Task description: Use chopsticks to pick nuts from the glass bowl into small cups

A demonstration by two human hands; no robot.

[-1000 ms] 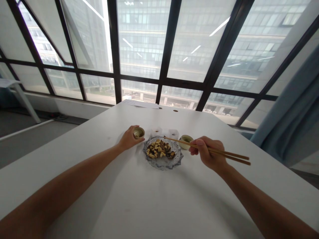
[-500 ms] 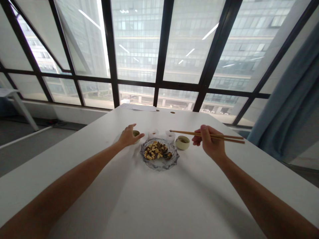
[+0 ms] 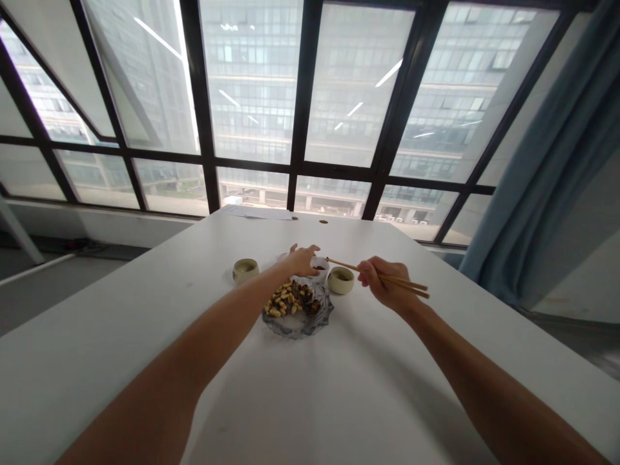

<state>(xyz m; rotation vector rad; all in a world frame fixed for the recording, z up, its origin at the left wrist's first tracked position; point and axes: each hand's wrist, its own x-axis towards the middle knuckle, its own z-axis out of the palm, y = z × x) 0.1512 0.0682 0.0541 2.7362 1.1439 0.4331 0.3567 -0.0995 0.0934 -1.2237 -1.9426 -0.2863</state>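
Since half a second ago, the left hand leaves the olive-green cup at the left and comes across to the small white cup near the middle of the frame; the right hand stays on its wooden chopsticks, and the view has swung slightly right.

The white cup, with something dark inside, lies just right of the left hand. That hand is spread, thumb and fingers apart at the cup's near left side; whether they touch it cannot be told. The right hand, right of centre, pinches the chopsticks, whose tips point left and end just beside the white cup's rim. A dark speck shows at the tips, too small to name.

A second olive-green cup stands between the white cup and the right hand. Just below the white cup sits a scalloped glass plate bearing pale peanut-like nuts and darker pieces, partly behind the left forearm. White paper lies at the far edge of the white table, below dark-framed windows; a blue curtain hangs at the upper right.
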